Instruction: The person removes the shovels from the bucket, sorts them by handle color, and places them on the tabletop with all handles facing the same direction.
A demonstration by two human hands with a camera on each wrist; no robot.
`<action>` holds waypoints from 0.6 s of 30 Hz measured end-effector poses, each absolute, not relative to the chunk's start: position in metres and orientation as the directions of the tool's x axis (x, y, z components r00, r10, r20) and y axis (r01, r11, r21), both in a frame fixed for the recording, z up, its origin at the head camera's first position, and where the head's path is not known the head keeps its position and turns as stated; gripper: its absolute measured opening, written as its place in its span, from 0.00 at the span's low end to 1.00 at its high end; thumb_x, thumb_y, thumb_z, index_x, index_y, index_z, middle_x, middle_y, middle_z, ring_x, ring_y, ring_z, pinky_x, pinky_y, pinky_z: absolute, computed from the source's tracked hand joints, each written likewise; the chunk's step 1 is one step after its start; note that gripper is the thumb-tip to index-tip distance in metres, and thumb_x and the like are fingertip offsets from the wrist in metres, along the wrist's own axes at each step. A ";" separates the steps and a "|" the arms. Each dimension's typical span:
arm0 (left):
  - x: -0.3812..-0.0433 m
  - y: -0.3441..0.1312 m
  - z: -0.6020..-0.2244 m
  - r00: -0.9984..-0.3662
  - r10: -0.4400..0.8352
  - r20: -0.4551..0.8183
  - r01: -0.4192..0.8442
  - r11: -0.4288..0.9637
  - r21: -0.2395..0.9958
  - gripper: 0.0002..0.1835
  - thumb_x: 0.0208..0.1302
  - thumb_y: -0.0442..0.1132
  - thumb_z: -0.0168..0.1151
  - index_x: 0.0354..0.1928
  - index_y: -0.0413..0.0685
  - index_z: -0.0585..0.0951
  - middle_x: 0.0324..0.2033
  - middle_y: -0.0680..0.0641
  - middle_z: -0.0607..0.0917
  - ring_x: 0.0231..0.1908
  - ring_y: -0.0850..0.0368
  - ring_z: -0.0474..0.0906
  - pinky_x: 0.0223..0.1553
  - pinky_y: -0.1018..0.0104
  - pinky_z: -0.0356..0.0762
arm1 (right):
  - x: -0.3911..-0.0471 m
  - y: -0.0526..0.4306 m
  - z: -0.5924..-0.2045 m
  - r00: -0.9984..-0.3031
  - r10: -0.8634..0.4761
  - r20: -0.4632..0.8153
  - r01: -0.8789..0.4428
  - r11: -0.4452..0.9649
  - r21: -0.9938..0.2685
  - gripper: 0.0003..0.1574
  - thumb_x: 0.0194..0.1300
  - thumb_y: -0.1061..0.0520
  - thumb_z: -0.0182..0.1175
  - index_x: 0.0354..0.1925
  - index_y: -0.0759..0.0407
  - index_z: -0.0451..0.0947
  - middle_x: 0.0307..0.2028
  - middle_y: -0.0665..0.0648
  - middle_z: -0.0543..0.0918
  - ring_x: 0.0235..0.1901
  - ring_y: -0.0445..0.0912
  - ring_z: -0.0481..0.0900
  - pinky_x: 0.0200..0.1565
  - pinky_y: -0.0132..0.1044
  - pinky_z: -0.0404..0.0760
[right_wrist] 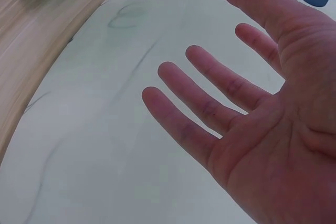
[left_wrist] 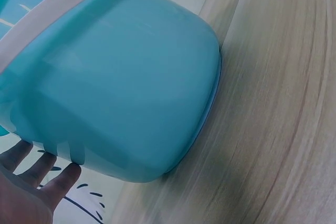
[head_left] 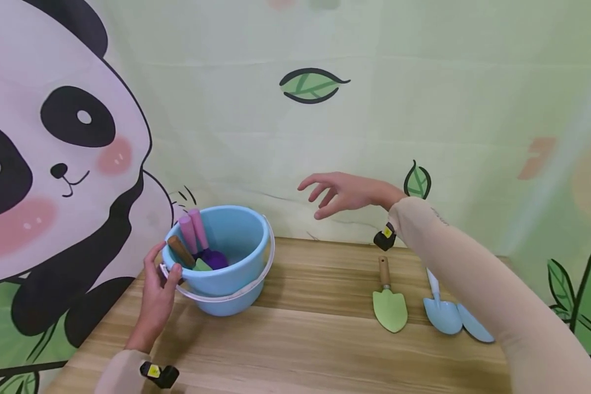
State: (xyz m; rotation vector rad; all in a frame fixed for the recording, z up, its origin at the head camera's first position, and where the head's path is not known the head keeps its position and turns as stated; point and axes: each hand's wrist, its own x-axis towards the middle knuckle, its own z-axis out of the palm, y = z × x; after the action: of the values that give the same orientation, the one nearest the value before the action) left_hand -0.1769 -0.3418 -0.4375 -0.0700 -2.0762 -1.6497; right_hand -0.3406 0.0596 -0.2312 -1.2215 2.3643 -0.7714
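A light blue bucket [head_left: 228,285] with a white handle [head_left: 236,296] stands upright at the left of the wooden table. Inside lean two pink-handled tools [head_left: 193,230], with a purple scoop [head_left: 214,259] showing, and a brown wooden handle [head_left: 180,251] beside a green piece. My left hand [head_left: 157,293] rests on the bucket's left side near the rim, its straight fingers [left_wrist: 63,182] touching the outer wall. To the right of the bucket, my right hand [head_left: 347,192] hovers above the table's back edge, fingers spread and palm [right_wrist: 273,156] bare, holding nothing.
A green trowel [head_left: 390,311] with a wooden handle lies on the table [head_left: 305,350] at the right. Beside it are a light blue shovel [head_left: 442,314] and another blue tool [head_left: 475,325], both partly hidden by my right sleeve. A panda-printed cloth [head_left: 216,109] hangs behind.
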 end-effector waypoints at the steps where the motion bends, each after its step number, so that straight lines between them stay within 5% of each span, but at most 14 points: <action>1: -0.177 -0.342 -0.438 -0.881 -0.251 0.401 0.334 0.270 0.903 0.34 0.81 0.41 0.49 0.80 0.62 0.47 0.75 0.43 0.59 0.70 0.39 0.62 0.54 0.83 0.71 | -0.341 0.057 -0.230 -0.554 -0.830 -0.072 -0.628 0.473 -0.617 0.44 0.66 0.51 0.72 0.74 0.46 0.64 0.64 0.59 0.76 0.57 0.55 0.82 0.57 0.51 0.82; 8: -0.178 -0.343 -0.439 -0.881 -0.246 0.405 0.345 0.253 0.904 0.34 0.81 0.40 0.49 0.80 0.61 0.47 0.76 0.43 0.58 0.70 0.39 0.61 0.54 0.83 0.72 | -0.339 0.036 -0.213 -0.528 -0.840 -0.124 -0.633 0.486 -0.603 0.43 0.65 0.51 0.72 0.73 0.44 0.65 0.64 0.56 0.77 0.55 0.51 0.83 0.60 0.50 0.80; 18: -0.177 -0.341 -0.439 -0.869 -0.260 0.421 0.363 0.243 0.899 0.33 0.81 0.39 0.48 0.80 0.57 0.49 0.73 0.41 0.61 0.63 0.58 0.66 0.55 0.83 0.72 | -0.338 0.012 -0.201 -0.478 -0.857 -0.191 -0.612 0.481 -0.628 0.42 0.65 0.50 0.72 0.72 0.39 0.66 0.62 0.54 0.77 0.54 0.47 0.84 0.58 0.46 0.81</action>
State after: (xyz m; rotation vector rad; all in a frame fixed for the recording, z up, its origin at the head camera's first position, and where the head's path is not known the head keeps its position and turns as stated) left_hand -0.1775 -0.3412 -0.4391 -0.0937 -2.0286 -1.6692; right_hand -0.3376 0.0117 -0.2010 -1.2146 2.2434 -0.6704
